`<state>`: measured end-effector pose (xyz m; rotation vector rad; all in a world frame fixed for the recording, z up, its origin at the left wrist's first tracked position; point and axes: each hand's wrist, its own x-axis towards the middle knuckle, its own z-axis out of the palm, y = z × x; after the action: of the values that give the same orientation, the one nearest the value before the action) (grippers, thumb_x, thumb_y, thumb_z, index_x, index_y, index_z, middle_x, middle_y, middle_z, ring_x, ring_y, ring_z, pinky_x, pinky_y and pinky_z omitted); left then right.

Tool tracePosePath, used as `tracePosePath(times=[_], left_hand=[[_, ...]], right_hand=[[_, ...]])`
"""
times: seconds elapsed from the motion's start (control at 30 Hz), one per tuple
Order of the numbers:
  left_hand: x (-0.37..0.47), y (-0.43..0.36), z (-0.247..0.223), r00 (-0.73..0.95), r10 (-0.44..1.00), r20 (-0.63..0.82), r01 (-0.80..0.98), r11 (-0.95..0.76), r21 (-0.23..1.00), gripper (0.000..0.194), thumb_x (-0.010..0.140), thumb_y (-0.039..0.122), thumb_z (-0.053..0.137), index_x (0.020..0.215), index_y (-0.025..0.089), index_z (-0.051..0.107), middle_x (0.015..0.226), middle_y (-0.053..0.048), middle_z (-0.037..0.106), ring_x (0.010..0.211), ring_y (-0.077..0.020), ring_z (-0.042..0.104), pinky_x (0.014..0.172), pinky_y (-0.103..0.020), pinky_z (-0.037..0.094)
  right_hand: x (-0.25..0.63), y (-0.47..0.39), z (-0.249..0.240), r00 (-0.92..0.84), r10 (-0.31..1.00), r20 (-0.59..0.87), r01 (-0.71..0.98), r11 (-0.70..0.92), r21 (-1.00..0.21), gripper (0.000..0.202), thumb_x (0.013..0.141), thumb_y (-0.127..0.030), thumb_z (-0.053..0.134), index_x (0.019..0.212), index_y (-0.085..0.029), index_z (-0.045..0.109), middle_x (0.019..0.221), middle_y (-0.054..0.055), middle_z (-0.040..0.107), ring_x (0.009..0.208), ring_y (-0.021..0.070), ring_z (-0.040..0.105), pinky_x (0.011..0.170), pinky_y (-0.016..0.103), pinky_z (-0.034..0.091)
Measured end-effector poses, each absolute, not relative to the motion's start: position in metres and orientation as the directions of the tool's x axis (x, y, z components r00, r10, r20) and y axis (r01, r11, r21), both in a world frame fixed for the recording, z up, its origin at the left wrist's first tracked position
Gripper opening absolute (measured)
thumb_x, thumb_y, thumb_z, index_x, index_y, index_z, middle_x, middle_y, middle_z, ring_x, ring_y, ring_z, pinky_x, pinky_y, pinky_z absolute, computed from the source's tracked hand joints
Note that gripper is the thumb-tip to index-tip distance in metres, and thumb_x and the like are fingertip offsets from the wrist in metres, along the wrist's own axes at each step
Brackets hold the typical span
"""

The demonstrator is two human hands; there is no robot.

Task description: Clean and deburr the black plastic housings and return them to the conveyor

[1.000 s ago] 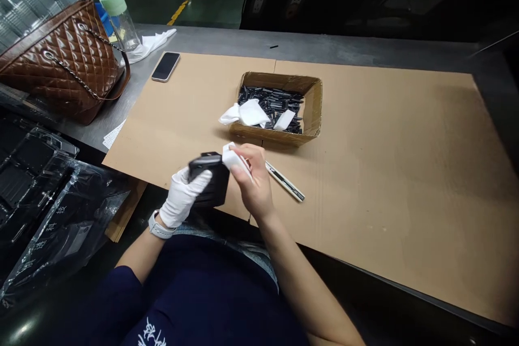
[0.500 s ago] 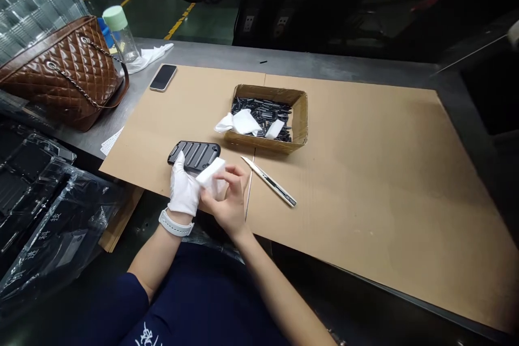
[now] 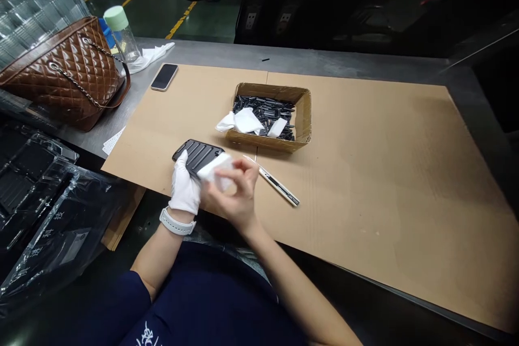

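Note:
My left hand [image 3: 185,186], in a white glove, grips a black ribbed plastic part [image 3: 198,154] by its near side, thumb on top. Bare and slightly blurred, my right hand [image 3: 239,194] is closed on a white cloth [image 3: 217,166], which lies against the right end of the part. The fingers are bent around the cloth's right side. Just right of that hand, a white utility knife [image 3: 278,184] rests on the cardboard sheet [image 3: 365,173].
Beyond my hands stands an open cardboard box [image 3: 303,119] holding many small black pieces, a white cloth [image 3: 247,120] and a white block [image 3: 277,128]. A phone [image 3: 164,77], a quilted brown bag [image 3: 73,70] and a green-capped bottle [image 3: 121,32] are at left. Plastic-wrapped black parts [image 3: 44,227] sit lower left.
The black part has shifted slightly right and tilted. The white cloth has moved right and up over the part's end, with my right hand following it.

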<state>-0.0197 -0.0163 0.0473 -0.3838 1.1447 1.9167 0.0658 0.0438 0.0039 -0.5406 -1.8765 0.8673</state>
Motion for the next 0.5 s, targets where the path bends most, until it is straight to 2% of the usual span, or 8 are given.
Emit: tracePosePath(times=[0.07, 0.13, 0.23, 0.33, 0.5], left_hand=[[-0.022, -0.017, 0.053, -0.613, 0.464, -0.64, -0.781, -0.234, 0.579, 0.025, 0.091, 0.026, 0.039, 0.088, 0.016, 0.062, 0.1, -0.006, 0.069, 0.105, -0.0161, 0.063, 0.088, -0.026, 0.052], [-0.024, -0.017, 0.057, -0.613, 0.444, -0.654, -0.785, -0.244, 0.569, 0.022, 0.091, 0.022, 0.04, 0.086, 0.017, 0.061, 0.103, -0.005, 0.068, 0.106, -0.0141, 0.062, 0.084, -0.022, 0.052], [-0.028, -0.017, 0.058, -0.632, 0.397, -0.665, -0.772, -0.251, 0.584, 0.021, 0.091, 0.02, 0.041, 0.083, 0.016, 0.06, 0.101, -0.006, 0.068, 0.101, -0.0139, 0.064, 0.08, -0.021, 0.053], [-0.031, -0.017, 0.055, -0.663, 0.377, -0.647, -0.745, -0.245, 0.62, 0.021, 0.09, 0.016, 0.041, 0.078, 0.016, 0.058, 0.092, -0.004, 0.068, 0.094, -0.0125, 0.065, 0.079, -0.02, 0.053], [-0.035, -0.016, 0.053, -0.61, 0.396, -0.686, -0.792, -0.307, 0.527, 0.024, 0.092, 0.016, 0.04, 0.077, 0.016, 0.059, 0.083, -0.002, 0.067, 0.088, -0.0087, 0.065, 0.08, -0.016, 0.051]], right_hand=[[0.066, 0.066, 0.0, -0.369, 0.767, 0.525, 0.055, 0.582, -0.811, 0.017, 0.073, -0.032, 0.067, 0.085, -0.026, 0.056, 0.096, 0.004, 0.041, 0.094, 0.0223, 0.049, 0.085, 0.042, 0.044], [0.067, 0.089, -0.007, -0.317, 0.857, 0.407, 0.091, 0.455, -0.886, 0.025, 0.072, -0.04, 0.066, 0.088, -0.024, 0.055, 0.094, 0.004, 0.043, 0.091, 0.022, 0.049, 0.084, 0.042, 0.044], [0.07, 0.104, -0.014, -0.327, 0.907, 0.264, 0.017, 0.285, -0.958, 0.033, 0.075, -0.048, 0.061, 0.096, -0.025, 0.05, 0.092, 0.003, 0.045, 0.082, 0.0189, 0.049, 0.073, 0.035, 0.044], [0.073, 0.099, -0.017, -0.368, 0.897, 0.243, -0.08, 0.23, -0.97, 0.034, 0.077, -0.05, 0.057, 0.099, -0.026, 0.046, 0.09, 0.002, 0.046, 0.078, 0.0177, 0.05, 0.065, 0.03, 0.041], [0.073, 0.083, -0.015, -0.416, 0.868, 0.271, -0.082, 0.261, -0.962, 0.03, 0.08, -0.048, 0.054, 0.1, -0.027, 0.044, 0.089, 0.002, 0.047, 0.078, 0.0174, 0.051, 0.065, 0.031, 0.042]])
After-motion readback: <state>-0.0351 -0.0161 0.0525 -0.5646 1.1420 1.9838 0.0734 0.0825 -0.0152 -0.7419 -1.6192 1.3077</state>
